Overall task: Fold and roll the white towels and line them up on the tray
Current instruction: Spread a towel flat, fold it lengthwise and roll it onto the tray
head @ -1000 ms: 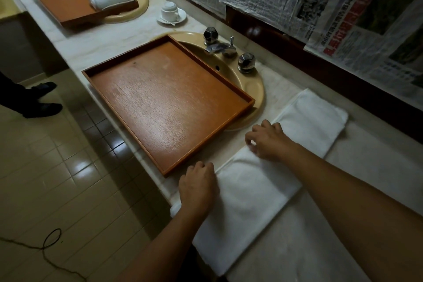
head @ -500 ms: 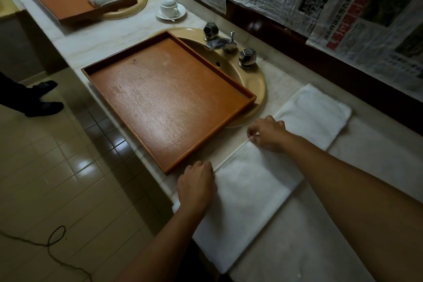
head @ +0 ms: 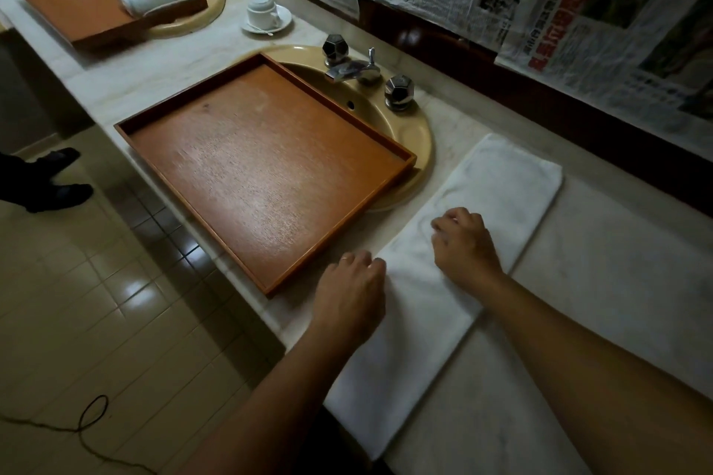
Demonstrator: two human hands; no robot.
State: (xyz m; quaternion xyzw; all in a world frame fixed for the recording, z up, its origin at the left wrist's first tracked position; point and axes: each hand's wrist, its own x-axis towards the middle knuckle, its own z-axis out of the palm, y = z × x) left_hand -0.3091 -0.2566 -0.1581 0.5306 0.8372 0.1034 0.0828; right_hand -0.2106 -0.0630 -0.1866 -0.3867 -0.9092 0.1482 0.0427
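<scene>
The folded white towel [head: 443, 281] lies as a long strip on the counter [head: 578, 301], under both hands. It looks soft, light and limp, best pinched at an edge or corner. The left hand [head: 353, 299] presses its left edge, fingers curled; the right hand [head: 465, 247] rests on top, whether pinching cloth I cannot tell. The empty wooden tray [head: 266, 170] sits just left of the hands. Beyond them, newspaper sheets [head: 578, 12] carry print too blurred to read.
</scene>
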